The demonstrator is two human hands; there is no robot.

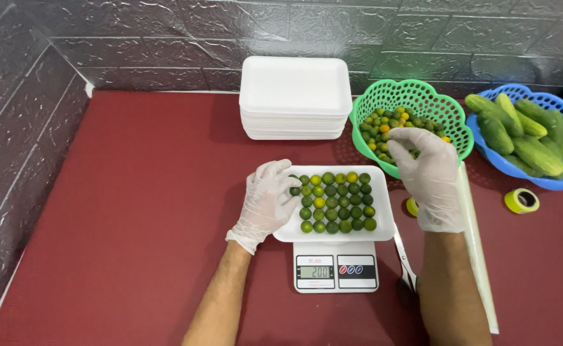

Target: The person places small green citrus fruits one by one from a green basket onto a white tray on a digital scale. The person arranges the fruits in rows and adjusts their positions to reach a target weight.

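Maroon table (134, 192); left hand (265, 204) pinching a lime (295, 191), right hand's (427, 173) grip unclear over green basket (416, 96).

Both the left hand (265, 202) and the right hand (427, 176) wear translucent white gloves. The foam tray (384, 221) is plain white, and so is the stack of trays (294, 96) behind it. The small citrus fruits (336, 202) on it are mostly deep green — a few are yellow or orange-tinged. The scale (336, 266) is white with a grey display. The 2 baskets differ: 1 green basket (416, 93) with a lattice pattern, 1 blue basket (550, 102) holding green cucumbers (525, 131). The table (140, 211) is dark red — the wall (166, 38) is grey brick-patterned. The tape roll (521, 200) is yellow-green.
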